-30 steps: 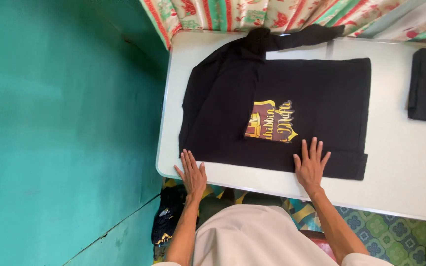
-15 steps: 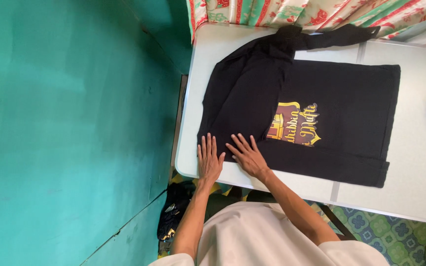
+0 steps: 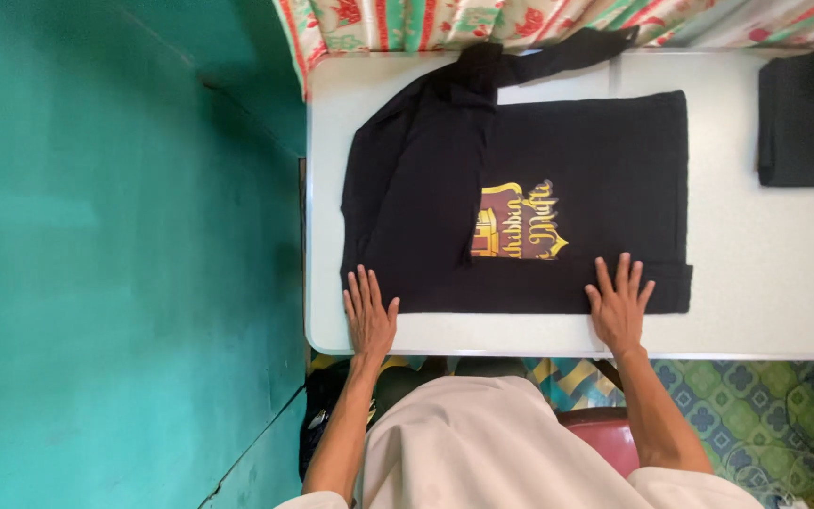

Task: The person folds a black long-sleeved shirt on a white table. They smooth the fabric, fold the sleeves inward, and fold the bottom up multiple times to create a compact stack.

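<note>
Both hands flat on a black T-shirt (image 3: 577,151).
Left hand (image 3: 369,316) and right hand (image 3: 620,306) lie open, fingers spread, gripping nothing, along the white table's (image 3: 756,311) near edge.

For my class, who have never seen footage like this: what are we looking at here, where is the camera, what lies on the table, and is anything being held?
There is no machine here. A camera worn on a person's head looks down at their own two bare hands, so there is only this one view.

A black T-shirt with a yellow and dark red print lies spread on a white table, one side folded over the middle. The left hand lies flat, fingers spread, on the shirt's near edge at one end. The right hand lies flat on the near edge at the other end. Neither hand grips anything; both press palm down.

At the far right lies a second folded black garment. A patterned curtain hangs behind the table, and a teal wall stands on the left.
</note>
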